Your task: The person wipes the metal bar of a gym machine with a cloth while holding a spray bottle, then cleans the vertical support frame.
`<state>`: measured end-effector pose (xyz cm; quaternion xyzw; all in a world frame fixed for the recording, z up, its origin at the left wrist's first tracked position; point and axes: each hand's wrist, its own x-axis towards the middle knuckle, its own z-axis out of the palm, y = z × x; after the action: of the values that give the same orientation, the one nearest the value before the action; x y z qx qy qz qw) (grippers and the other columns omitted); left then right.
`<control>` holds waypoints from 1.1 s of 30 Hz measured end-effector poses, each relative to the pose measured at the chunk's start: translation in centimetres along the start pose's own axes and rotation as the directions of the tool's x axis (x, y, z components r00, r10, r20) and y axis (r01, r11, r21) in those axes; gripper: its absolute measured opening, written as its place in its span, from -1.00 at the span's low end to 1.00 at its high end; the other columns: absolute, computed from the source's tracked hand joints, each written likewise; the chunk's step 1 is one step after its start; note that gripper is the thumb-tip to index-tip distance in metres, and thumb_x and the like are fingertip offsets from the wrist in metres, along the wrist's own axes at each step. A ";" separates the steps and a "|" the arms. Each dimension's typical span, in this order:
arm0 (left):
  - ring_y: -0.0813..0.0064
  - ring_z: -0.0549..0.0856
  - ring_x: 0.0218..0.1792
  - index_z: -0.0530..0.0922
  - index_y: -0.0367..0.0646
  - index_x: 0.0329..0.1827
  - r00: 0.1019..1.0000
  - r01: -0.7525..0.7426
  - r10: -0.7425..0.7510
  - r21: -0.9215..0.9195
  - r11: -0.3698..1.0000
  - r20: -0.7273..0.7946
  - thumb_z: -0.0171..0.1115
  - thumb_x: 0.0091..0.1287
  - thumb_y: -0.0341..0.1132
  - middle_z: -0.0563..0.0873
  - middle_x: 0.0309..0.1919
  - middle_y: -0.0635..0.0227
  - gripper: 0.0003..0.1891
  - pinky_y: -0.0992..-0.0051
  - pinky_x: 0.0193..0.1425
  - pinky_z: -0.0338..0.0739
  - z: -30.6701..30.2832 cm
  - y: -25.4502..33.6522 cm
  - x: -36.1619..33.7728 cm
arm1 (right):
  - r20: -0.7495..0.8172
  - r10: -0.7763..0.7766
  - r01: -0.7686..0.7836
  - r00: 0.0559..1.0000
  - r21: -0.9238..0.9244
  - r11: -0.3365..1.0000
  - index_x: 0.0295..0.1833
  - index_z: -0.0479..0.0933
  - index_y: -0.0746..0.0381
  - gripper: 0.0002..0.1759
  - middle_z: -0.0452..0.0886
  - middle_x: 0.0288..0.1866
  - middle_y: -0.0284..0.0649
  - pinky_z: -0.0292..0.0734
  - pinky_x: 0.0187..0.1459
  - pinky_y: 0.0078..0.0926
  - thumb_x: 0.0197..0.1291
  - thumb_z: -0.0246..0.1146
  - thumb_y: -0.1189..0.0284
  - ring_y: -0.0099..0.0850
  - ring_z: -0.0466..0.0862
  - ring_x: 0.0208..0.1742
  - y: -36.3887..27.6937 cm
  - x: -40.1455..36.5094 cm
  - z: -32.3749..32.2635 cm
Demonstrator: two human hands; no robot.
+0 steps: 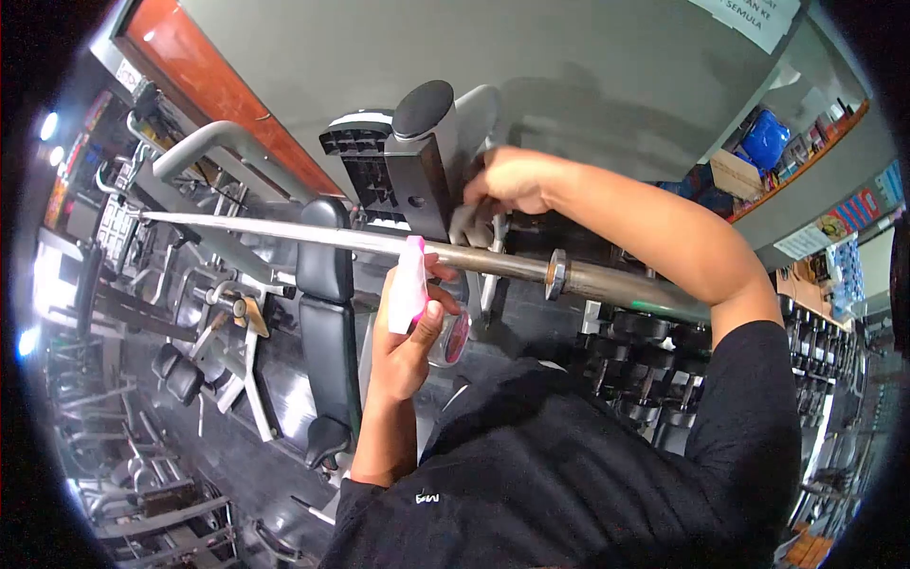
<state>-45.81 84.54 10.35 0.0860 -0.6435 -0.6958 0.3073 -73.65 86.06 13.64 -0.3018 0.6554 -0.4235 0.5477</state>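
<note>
My left hand (pixel 408 332) is shut on a small clear spray bottle (pixel 415 289) with a white and pink head, held just under a long steel barbell (pixel 284 230). My right hand (pixel 512 180) reaches across above the bar and presses a grey cloth (pixel 471 226) against the grey upright of the bench rack (pixel 445 156). The bar runs from the left across to a collar (pixel 555 274) and sleeve on the right. A black padded bench (pixel 327 313) lies beneath the bar, left of my left hand.
Rows of dumbbells on a rack (pixel 654 379) fill the right side. Weight machines (pixel 190 284) crowd the left. A grey wall (pixel 607 66) with a paper notice (pixel 749 17) is ahead. Shelves with boxes (pixel 768 152) sit at the far right.
</note>
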 end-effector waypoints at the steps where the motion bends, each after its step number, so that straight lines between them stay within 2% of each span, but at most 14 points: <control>1: 0.48 0.66 -0.06 0.33 -0.33 0.53 1.000 -0.011 0.011 0.016 1.000 -0.016 0.25 0.57 -0.26 0.59 0.21 0.14 -0.43 0.42 0.16 0.52 0.3 0.0 0.1 | 0.028 -0.093 0.092 0.995 0.039 0.995 0.05 0.56 0.50 -0.74 0.73 -0.02 0.00 0.72 -0.06 -0.28 0.28 0.33 0.63 -0.24 0.78 -0.05 -1.1 -0.7 -0.5; 4: 0.49 0.65 -0.07 0.33 -0.33 0.53 0.998 -0.011 0.012 0.009 1.000 -0.064 0.24 0.57 -0.25 0.60 0.20 0.14 -0.43 0.43 0.17 0.50 1.1 0.1 0.1 | -0.044 -0.258 0.260 0.965 0.025 0.965 0.14 0.49 0.39 -0.62 0.70 -0.06 -0.12 0.59 -0.19 -0.41 0.25 0.40 0.57 -0.42 0.72 -0.15 -4.0 -4.2 -0.3; 7: 0.51 0.65 -0.07 0.34 -0.33 0.52 0.996 0.006 -0.003 0.033 0.999 -0.085 0.24 0.57 -0.25 0.60 0.21 0.16 -0.44 0.43 0.15 0.51 1.3 -0.3 -0.3 | -0.243 -0.347 0.287 0.906 -0.248 0.925 0.17 0.50 0.44 -0.56 0.71 -0.05 -0.10 0.64 -0.03 -0.32 0.20 0.42 0.57 -0.33 0.72 -0.08 -1.2 -1.6 0.3; 8: 0.51 0.65 -0.06 0.34 -0.33 0.52 0.996 0.017 -0.013 0.043 0.999 -0.090 0.24 0.57 -0.25 0.60 0.21 0.17 -0.44 0.43 0.15 0.51 1.3 -0.4 -0.5 | -0.178 -0.271 0.240 0.946 -0.178 0.954 0.17 0.54 0.46 -0.56 0.73 -0.04 -0.06 0.64 0.05 -0.31 0.19 0.41 0.59 -0.29 0.73 -0.03 -0.6 -1.5 0.5; 10: 0.51 0.65 -0.06 0.34 -0.32 0.53 0.990 0.029 -0.020 0.060 0.998 -0.136 0.24 0.57 -0.25 0.60 0.21 0.17 -0.44 0.43 0.15 0.52 1.8 -0.5 -1.0 | -0.174 -0.372 0.317 0.912 -0.276 0.907 0.17 0.58 0.47 -0.58 0.76 -0.02 -0.04 0.64 0.05 -0.33 0.19 0.40 0.59 -0.30 0.74 0.01 3.7 1.9 0.2; 14: 0.51 0.66 -0.04 0.34 -0.32 0.52 0.980 0.041 -0.021 0.098 0.994 -0.199 0.25 0.57 -0.25 0.61 0.21 0.18 -0.44 0.44 0.15 0.54 2.4 -0.5 -1.8 | -0.216 0.093 -0.170 0.972 -0.369 0.914 0.10 0.61 0.51 -0.59 0.75 -0.09 -0.05 0.60 -0.15 -0.26 0.16 0.42 0.53 -0.31 0.70 -0.14 8.1 8.6 -1.0; 17: 0.51 0.66 -0.06 0.34 -0.33 0.52 0.966 0.059 -0.042 0.061 0.996 -0.254 0.26 0.57 -0.25 0.61 0.19 0.19 -0.44 0.45 0.13 0.55 3.0 -0.6 -2.3 | -0.098 0.196 -0.219 0.976 -0.399 0.891 0.01 0.62 0.50 -0.63 0.72 -0.20 -0.08 0.55 -0.27 -0.23 0.20 0.40 0.44 -0.32 0.66 -0.23 9.9 10.7 -2.1; 20: 0.52 0.68 -0.07 0.34 -0.33 0.51 0.963 0.068 -0.046 0.073 0.995 -0.266 0.25 0.58 -0.25 0.61 0.18 0.20 -0.45 0.46 0.12 0.56 3.2 -1.3 -3.0 | 0.137 0.020 0.088 0.990 -0.732 0.676 -0.01 0.63 0.43 -0.68 0.70 -0.24 -0.11 0.53 -0.21 -0.19 0.27 0.35 0.39 -0.30 0.65 -0.22 11.1 8.3 -1.2; 23: 0.52 0.69 -0.06 0.35 -0.33 0.50 0.964 0.074 -0.049 0.086 0.994 -0.262 0.24 0.58 -0.25 0.61 0.19 0.21 -0.46 0.45 0.14 0.56 3.1 -1.2 -3.3 | 0.356 -0.399 0.518 0.845 -0.358 0.777 0.03 0.62 0.37 -0.71 0.70 -0.20 -0.12 0.54 -0.10 -0.15 0.36 0.27 0.37 -0.25 0.67 -0.18 15.8 9.9 -2.2; 25: 0.51 0.69 -0.06 0.34 -0.33 0.51 0.968 0.063 -0.042 0.077 0.995 -0.248 0.25 0.58 -0.23 0.62 0.19 0.21 -0.44 0.44 0.15 0.56 2.7 -1.0 -3.3 | 0.258 -0.168 0.284 0.952 -0.528 0.801 0.08 0.61 0.33 -0.75 0.73 -0.14 -0.12 0.63 -0.12 -0.22 0.40 0.23 0.43 -0.27 0.74 -0.16 11.3 7.2 -2.0; 27: 0.51 0.69 -0.06 0.33 -0.33 0.51 0.971 0.044 -0.027 0.067 0.997 -0.237 0.25 0.57 -0.23 0.62 0.19 0.20 -0.43 0.42 0.16 0.56 2.0 -0.9 -3.1 | -0.079 0.208 -0.222 0.975 -0.319 0.921 0.11 0.62 0.25 -0.78 0.74 -0.08 -0.16 0.76 -0.14 -0.32 0.42 0.19 0.53 -0.32 0.78 -0.18 7.9 5.5 -0.3; 30: 0.51 0.68 -0.06 0.33 -0.33 0.52 0.975 0.030 -0.019 0.047 0.998 -0.219 0.26 0.57 -0.23 0.62 0.19 0.20 -0.43 0.42 0.16 0.55 0.2 -1.0 -3.1 | -0.159 0.177 -0.151 0.971 0.162 0.975 0.10 0.58 0.29 -0.78 0.72 -0.11 -0.14 0.77 -0.17 -0.24 0.44 0.13 0.54 -0.27 0.78 -0.21 6.5 5.6 -1.2; 31: 0.51 0.68 -0.06 0.33 -0.33 0.52 0.977 0.036 -0.028 0.035 0.999 -0.213 0.26 0.57 -0.23 0.62 0.19 0.20 -0.42 0.42 0.16 0.55 -0.6 -1.1 -3.1 | -0.081 0.041 -0.011 0.996 0.340 0.940 0.06 0.58 0.31 -0.80 0.71 -0.15 -0.14 0.77 -0.19 -0.16 0.45 0.10 0.52 -0.26 0.77 -0.23 5.7 4.9 -1.4; 33: 0.51 0.68 -0.06 0.31 -0.34 0.54 0.982 0.027 -0.024 0.016 1.000 -0.188 0.25 0.57 -0.22 0.61 0.19 0.18 -0.41 0.42 0.17 0.54 -2.4 -1.3 -3.4 | -0.124 0.006 0.046 0.992 0.412 0.910 0.12 0.57 0.26 -0.78 0.73 -0.11 -0.15 0.79 -0.14 -0.14 0.46 0.11 0.51 -0.26 0.77 -0.18 4.2 3.2 -1.9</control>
<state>-42.30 84.26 7.77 0.1624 -0.6169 -0.6824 0.3570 -75.89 85.67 8.51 -0.1589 0.5799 -0.5762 0.5536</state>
